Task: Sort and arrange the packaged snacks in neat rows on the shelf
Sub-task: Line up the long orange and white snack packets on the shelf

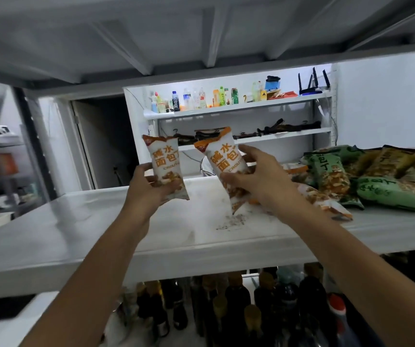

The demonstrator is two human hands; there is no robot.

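The white shelf (63, 221) runs across the middle of the view. At about 9 o'clock from centre, the left hand (148, 186) grips the lower end of a white-and-orange crouton packet (165, 161), thumb on its left edge and fingers curled round the bottom. The packet rises from the hand toward 12 o'clock, held above the shelf.

Just beside it, at its 3 o'clock, a second matching packet (222, 159) leans with its top toward 11 o'clock. The right hand (259, 179) holds it from the 3 o'clock side, thumb across the front and fingers wrapped behind. Its bottom corner points at a scatter of crumbs (231, 221) on the shelf at 6 o'clock; whether it touches them I cannot tell.

Under the right wrist lies another orange-and-white packet (326, 200). At 3 o'clock, a loose heap of green packets (381, 186) covers the shelf's right end.
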